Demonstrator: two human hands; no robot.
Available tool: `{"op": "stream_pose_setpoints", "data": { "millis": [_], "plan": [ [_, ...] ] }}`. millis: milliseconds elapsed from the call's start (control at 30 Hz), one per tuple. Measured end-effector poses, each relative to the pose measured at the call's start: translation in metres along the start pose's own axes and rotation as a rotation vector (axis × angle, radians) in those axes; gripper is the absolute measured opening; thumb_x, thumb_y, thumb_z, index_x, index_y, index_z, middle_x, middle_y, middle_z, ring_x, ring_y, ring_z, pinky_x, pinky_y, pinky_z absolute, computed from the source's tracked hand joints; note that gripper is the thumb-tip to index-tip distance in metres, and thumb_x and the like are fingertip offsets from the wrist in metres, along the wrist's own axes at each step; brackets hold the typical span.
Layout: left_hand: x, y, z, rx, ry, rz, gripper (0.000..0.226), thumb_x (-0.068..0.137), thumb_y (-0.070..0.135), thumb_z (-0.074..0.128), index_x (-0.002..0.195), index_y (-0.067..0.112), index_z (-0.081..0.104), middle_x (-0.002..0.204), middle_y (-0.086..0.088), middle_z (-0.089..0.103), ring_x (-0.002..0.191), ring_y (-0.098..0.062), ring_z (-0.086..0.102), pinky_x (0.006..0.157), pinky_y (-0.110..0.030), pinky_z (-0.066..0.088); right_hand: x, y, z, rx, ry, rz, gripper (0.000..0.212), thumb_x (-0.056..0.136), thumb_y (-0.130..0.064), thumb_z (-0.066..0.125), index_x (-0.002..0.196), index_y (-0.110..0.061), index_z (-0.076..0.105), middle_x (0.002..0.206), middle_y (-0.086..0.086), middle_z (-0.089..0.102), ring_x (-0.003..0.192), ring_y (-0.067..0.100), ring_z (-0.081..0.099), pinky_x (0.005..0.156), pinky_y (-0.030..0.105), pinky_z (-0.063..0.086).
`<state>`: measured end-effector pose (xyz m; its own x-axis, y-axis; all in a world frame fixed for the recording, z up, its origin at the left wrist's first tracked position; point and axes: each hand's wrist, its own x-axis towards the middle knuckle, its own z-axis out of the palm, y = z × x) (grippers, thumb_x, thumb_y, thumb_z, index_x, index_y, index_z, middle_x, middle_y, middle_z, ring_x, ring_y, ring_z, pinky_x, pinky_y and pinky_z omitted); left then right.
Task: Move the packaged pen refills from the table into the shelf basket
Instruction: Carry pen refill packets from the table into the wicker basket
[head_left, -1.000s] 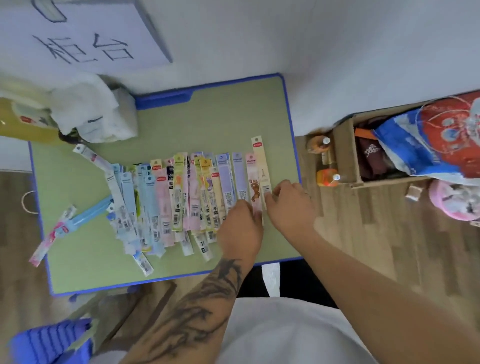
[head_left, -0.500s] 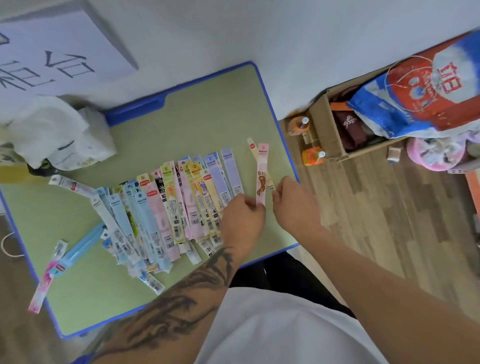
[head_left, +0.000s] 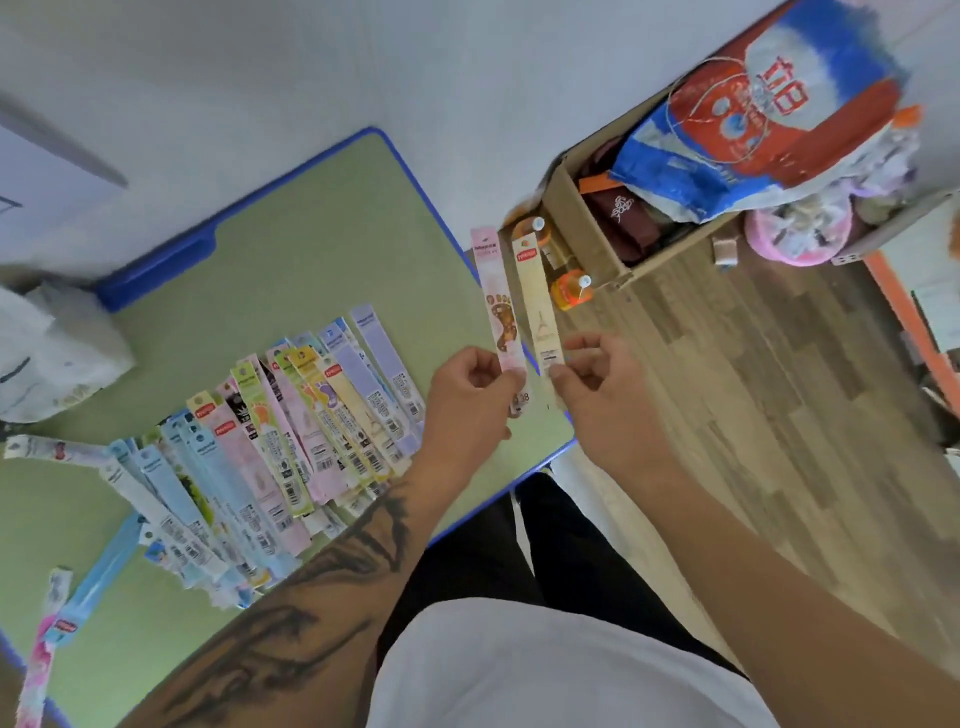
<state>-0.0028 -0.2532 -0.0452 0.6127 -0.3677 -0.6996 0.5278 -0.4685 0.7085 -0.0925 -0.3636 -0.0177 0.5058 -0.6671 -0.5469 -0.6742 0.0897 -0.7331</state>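
Two packaged refills: our left hand (head_left: 470, 387) pinches the pink strip (head_left: 497, 306), our right hand (head_left: 597, 382) the cream one (head_left: 537, 306).

Pink refill pack (head_left: 500, 317) and cream refill pack (head_left: 537, 306) upright, side by side.

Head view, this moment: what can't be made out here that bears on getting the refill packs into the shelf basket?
- Shelf basket: not in the head view; only a cardboard box of other goods shows at right.
- Pack count in the overlapped row of refill packs: packs cover one another.
- Print on the pink pack and the cream pack: too small and blurred.
- Their lower ends: covered by the left hand and right hand.
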Motion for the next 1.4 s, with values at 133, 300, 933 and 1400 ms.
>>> {"op": "stream_pose_setpoints", "data": {
  "millis": [133, 300, 933, 1400],
  "plan": [
    [-0.016, 0.027, 0.030, 0.035, -0.152, 0.114, 0.009, 0.096, 0.014, 0.072, 0.097, 0.008, 0.066, 0.090, -0.020, 0.073, 0.064, -0.018, 0.067, 0.056, -0.038, 0.058, -0.020, -0.001, -0.044, 0.138, 0.106, -0.010, 0.023, 0.100, -0.014, 0.065, 0.119, -0.027, 0.062, 0.087, -0.002, 0.077, 0.067, 0.003, 0.068, 0.060, 0.016, 0.047],
    [-0.056, 0.057, 0.076, 0.054, -0.251, 0.223, 0.009, 0.097, 0.012, 0.071, 0.105, 0.016, 0.072, 0.091, -0.010, 0.074, 0.071, -0.017, 0.069, 0.059, -0.038, 0.060, -0.049, 0.007, -0.110, 0.261, 0.197, -0.059, 0.025, 0.100, -0.013, 0.066, 0.123, -0.023, 0.067, 0.089, -0.002, 0.078, 0.073, 0.012, 0.070, 0.063, 0.015, 0.051],
    [-0.260, 0.019, 0.372, 0.228, -0.477, 0.324, 0.015, 0.100, 0.007, 0.065, 0.112, 0.014, 0.071, 0.102, 0.000, 0.080, 0.095, -0.027, 0.076, 0.074, -0.047, 0.062, -0.187, 0.176, -0.386, 0.681, 0.477, -0.191, 0.018, 0.098, -0.004, 0.066, 0.108, -0.019, 0.069, 0.087, 0.002, 0.079, 0.081, 0.020, 0.074, 0.079, 0.034, 0.057],
    [-0.268, 0.010, 0.548, 0.395, -0.747, 0.302, 0.012, 0.098, 0.002, 0.063, 0.106, 0.008, 0.071, 0.102, -0.008, 0.079, 0.090, -0.034, 0.075, 0.070, -0.046, 0.059, -0.194, 0.248, -0.502, 0.866, 0.796, -0.110, 0.017, 0.098, 0.001, 0.063, 0.106, -0.014, 0.068, 0.083, -0.001, 0.079, 0.066, 0.003, 0.066, 0.065, 0.016, 0.050]
  ]
}}
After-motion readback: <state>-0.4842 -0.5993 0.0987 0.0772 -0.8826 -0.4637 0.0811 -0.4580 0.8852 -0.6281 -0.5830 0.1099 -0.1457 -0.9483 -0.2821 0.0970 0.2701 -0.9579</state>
